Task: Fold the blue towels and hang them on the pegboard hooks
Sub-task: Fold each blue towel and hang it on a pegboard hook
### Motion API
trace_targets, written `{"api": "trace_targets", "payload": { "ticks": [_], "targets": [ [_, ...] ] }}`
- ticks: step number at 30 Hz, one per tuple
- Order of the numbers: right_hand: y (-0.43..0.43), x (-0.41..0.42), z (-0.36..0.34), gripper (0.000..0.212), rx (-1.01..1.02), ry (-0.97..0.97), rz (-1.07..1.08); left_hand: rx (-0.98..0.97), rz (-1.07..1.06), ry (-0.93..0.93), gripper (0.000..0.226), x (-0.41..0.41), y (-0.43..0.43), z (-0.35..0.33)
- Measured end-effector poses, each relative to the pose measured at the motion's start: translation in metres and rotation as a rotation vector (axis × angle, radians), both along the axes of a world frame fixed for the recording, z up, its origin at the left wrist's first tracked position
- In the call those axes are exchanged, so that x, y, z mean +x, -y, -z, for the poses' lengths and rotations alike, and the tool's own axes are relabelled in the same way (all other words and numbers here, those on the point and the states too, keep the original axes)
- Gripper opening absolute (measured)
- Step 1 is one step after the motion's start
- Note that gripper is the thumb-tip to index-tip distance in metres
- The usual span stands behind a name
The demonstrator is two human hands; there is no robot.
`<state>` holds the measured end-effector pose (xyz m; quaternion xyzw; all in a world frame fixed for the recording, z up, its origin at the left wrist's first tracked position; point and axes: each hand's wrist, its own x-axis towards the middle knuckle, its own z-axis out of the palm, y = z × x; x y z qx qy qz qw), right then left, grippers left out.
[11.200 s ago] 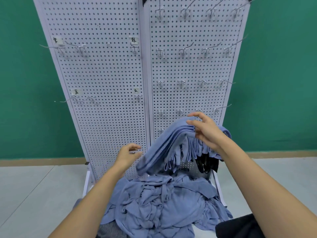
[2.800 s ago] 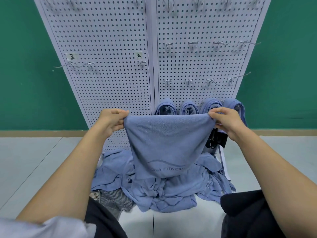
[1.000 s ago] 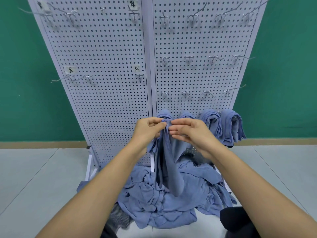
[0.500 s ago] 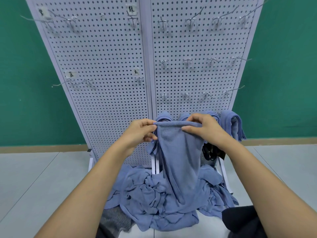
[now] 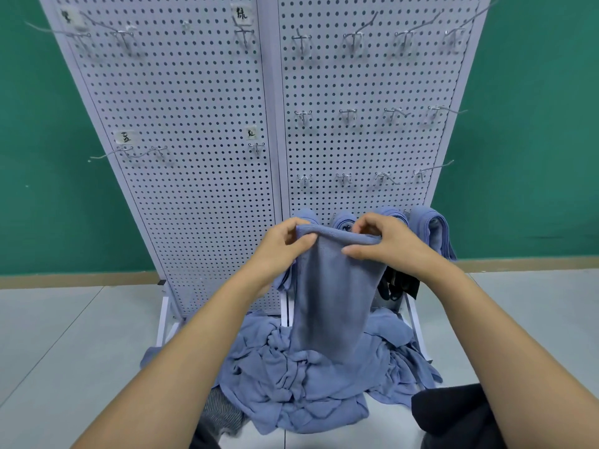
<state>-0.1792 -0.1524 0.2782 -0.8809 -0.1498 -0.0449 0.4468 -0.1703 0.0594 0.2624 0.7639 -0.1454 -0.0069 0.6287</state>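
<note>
Left hand [image 5: 282,247]: fingers curled, thumb pinching left end of blue towel [image 5: 334,293] top fold. Towel held mid-air before pegboard [image 5: 194,189], above loose pile [image 5: 291,393] on floor. Judged light, soft, limp; best gripped at both top corners. Long axis vertical, fold uppermost, free end hanging down. Right hand [image 5: 389,246]: thumb and fingers pinching right end of fold. Hung towels [image 5: 432,228] behind, on lowest hook row.

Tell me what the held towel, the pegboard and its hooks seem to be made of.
The held towel: soft blue fabric, perhaps microfibre or terry; matte, fuzzy, hangs limp.
The pegboard: white-coated sheet, probably metal; smooth, evenly punched holes.
The hooks: bare metal wire; thin, silvery.
</note>
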Motion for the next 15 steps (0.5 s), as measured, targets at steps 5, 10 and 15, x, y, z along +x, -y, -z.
{"api": "trace_targets", "payload": {
  "ticks": [5, 10, 15],
  "targets": [
    [-0.006, -0.002, 0.0, 0.022, -0.173, -0.051, -0.076, -0.055, 0.114, -0.044, 0.009, -0.003, 0.012, 0.002],
    [-0.008, -0.001, -0.006, 0.025, -0.013, -0.092, -0.023, -0.102, -0.06, -0.102, 0.016, 0.002, 0.007, 0.003],
    [-0.013, -0.003, -0.016, 0.031, 0.12, -0.155, -0.019, -0.046, -0.152, -0.26, 0.029, 0.002, -0.003, 0.017]
  ]
}}
